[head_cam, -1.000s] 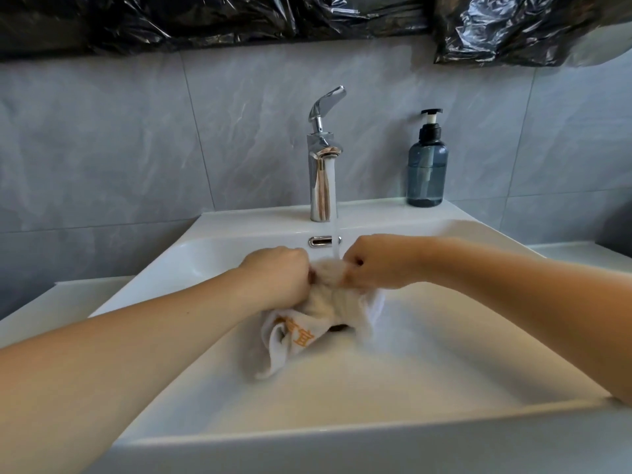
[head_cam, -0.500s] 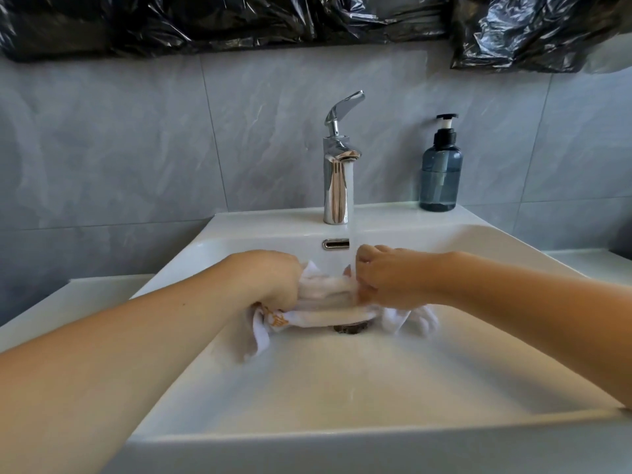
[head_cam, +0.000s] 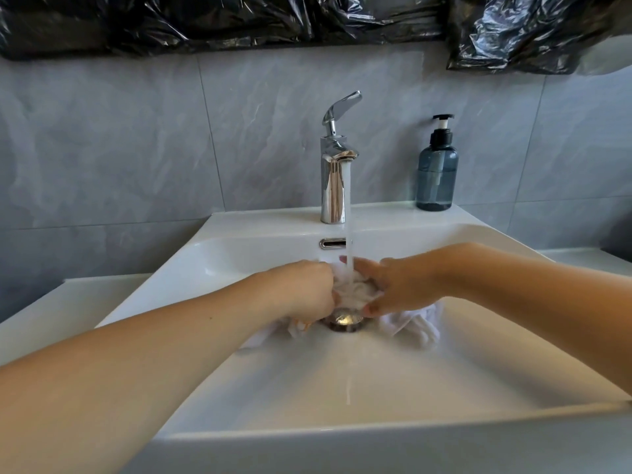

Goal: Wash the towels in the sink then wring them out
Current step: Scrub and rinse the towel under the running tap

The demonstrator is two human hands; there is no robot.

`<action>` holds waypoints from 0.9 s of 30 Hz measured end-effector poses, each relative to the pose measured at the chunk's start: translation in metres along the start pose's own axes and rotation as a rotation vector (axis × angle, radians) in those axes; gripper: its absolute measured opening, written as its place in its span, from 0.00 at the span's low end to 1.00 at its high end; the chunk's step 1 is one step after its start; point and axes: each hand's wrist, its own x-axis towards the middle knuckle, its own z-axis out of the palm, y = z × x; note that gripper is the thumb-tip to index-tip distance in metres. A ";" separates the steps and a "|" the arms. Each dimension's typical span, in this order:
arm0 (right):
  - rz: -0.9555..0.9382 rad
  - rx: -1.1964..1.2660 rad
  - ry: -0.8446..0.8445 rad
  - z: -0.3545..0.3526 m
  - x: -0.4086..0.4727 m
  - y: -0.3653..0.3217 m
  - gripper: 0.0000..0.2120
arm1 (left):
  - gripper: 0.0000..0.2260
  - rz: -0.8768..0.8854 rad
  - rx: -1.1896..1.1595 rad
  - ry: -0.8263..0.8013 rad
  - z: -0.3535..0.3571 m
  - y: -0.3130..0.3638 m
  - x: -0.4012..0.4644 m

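Centre of the frame, and the action is right under the running water (head_cam: 347, 213): both hands have the white towel (head_cam: 352, 289) bunched between them, directly in the stream, just above the metal drain plug (head_cam: 345, 317). The left hand (head_cam: 304, 290) is balled into a fist, curled tight around its end of the cloth, with a scrap carrying orange print peeking out beneath it. The right hand (head_cam: 398, 287) is looser, fingers (head_cam: 367, 268) partly spread and pressing against the wad, thumb low by the drain; it has hold of the cloth, though how firmly is hard to tell. A loose tail of towel trails out to the right of centre, lying on the basin floor of the white sink (head_cam: 260, 234).

Holding the bundle right under the chrome faucet (head_cam: 333, 179), lever tipped up, looks deliberate: the water drives through the folds while the hands work them together. This reads as the scrubbing stage, wringing not yet begun. Only one towel shows.

At the upper right, a blue-grey soap dispenser (head_cam: 437, 176) stands on the sink ledge, well apart from the hands. Black plastic sheeting (head_cam: 239, 18) runs across the top.
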 end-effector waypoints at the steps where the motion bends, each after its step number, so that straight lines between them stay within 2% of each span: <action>1: -0.002 -0.022 -0.019 0.000 0.001 -0.001 0.36 | 0.07 -0.012 0.059 -0.032 -0.001 0.003 0.001; 4: 0.001 -0.122 0.052 -0.005 0.002 -0.001 0.16 | 0.09 0.044 0.104 -0.116 -0.001 0.015 0.003; 7: -0.040 -0.230 0.122 -0.006 0.002 -0.007 0.05 | 0.07 0.032 0.018 -0.044 -0.001 0.007 0.001; 10: -0.119 -0.091 0.157 -0.007 -0.004 -0.019 0.07 | 0.06 -0.019 0.156 0.085 -0.006 -0.005 0.002; 12: -0.087 -0.096 0.168 -0.009 -0.005 -0.018 0.10 | 0.05 0.006 0.134 0.039 -0.004 0.002 0.003; 15: -0.009 -0.201 0.157 -0.008 -0.002 -0.011 0.11 | 0.06 0.054 -0.063 -0.070 0.005 0.006 0.003; 17: -0.046 -0.144 0.148 -0.007 -0.004 -0.016 0.08 | 0.04 0.053 0.014 -0.053 0.003 -0.001 0.005; 20: -0.098 -0.012 0.133 -0.008 -0.008 -0.023 0.11 | 0.08 -0.009 0.155 0.032 -0.001 -0.002 0.005; 22: -0.022 -0.091 0.145 -0.012 -0.007 -0.015 0.10 | 0.05 0.038 0.081 -0.019 0.001 0.005 0.003; 24: 0.052 -0.148 0.120 -0.016 -0.008 -0.009 0.10 | 0.08 0.045 -0.089 -0.108 -0.002 0.008 -0.003; 27: 0.045 -0.029 0.050 -0.019 -0.010 -0.013 0.11 | 0.06 -0.030 -0.098 -0.145 -0.015 -0.010 -0.002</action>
